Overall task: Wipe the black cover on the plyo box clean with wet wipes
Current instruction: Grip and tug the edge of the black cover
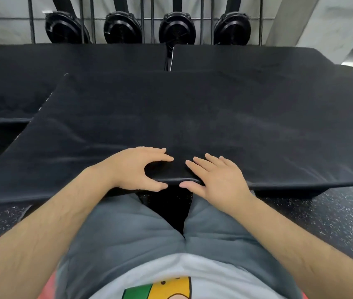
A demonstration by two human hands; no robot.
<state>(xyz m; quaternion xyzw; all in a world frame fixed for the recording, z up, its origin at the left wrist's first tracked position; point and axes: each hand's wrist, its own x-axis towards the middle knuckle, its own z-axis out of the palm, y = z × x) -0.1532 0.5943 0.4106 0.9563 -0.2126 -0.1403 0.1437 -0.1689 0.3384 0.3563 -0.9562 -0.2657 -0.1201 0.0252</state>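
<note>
Black cover (pixel 192 117) is lying over the plyo box right in front, w/ left hand (pixel 134 169) & right hand (pixel 218 180) both pinching its near edge, thumbs under, so a hard tug is risking bunching it or dragging it off; no wipes in view.

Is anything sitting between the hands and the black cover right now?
Nothing visible does. The left hand and the right hand are already in contact with the black cover. They hold its near edge, fingers on top and thumbs at the front of the edge. No wet wipe is in view in either hand.
</note>
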